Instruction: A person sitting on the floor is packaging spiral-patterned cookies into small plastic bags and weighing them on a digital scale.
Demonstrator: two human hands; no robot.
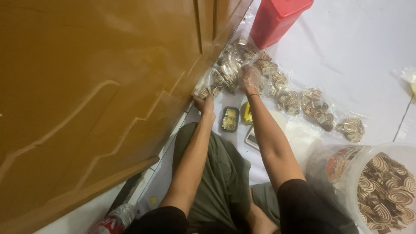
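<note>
From the head view, the gloved right hand [250, 78] has its fingers closed on a clear bag of swirl cookies [225, 76] lying on the white floor covering [355, 52] by the wooden door [95, 86]. The left hand [204, 105] presses a neighbouring bag's edge [204, 92], fingers together. The bags look light, crinkly and slippery, the cookies brittle, so the loose plastic edge seems the best grip.

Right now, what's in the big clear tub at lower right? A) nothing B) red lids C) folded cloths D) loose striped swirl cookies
D: the clear tub is filled with brown-and-cream swirl cookies, loose, the same kind as in the small clear bags lined up on the white floor sheet.
</note>
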